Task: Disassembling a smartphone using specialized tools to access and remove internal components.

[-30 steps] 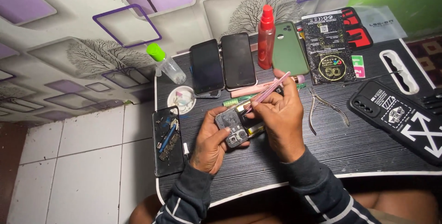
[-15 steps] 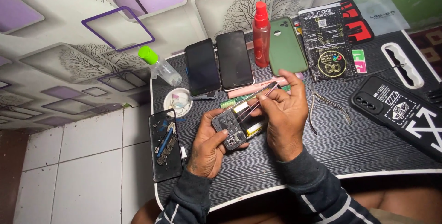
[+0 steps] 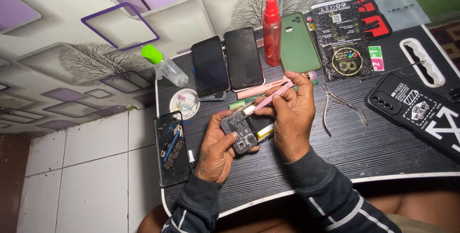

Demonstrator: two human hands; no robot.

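My left hand (image 3: 218, 149) clamps the opened phone (image 3: 245, 128) just above the tabletop (image 3: 364, 147); right hand (image 3: 292, 118) pinches the pink pry tool (image 3: 268, 100), tip angled down-left onto the phone's upper edge.

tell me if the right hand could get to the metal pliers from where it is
Probably yes: the pliers lie bare on the table just beside the right hand, nothing between them, though that hand holds a pink tool.

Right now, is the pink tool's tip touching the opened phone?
Touching. The head view shows the pink tool, held in the right hand, with its tip meeting the opened phone at the top edge.
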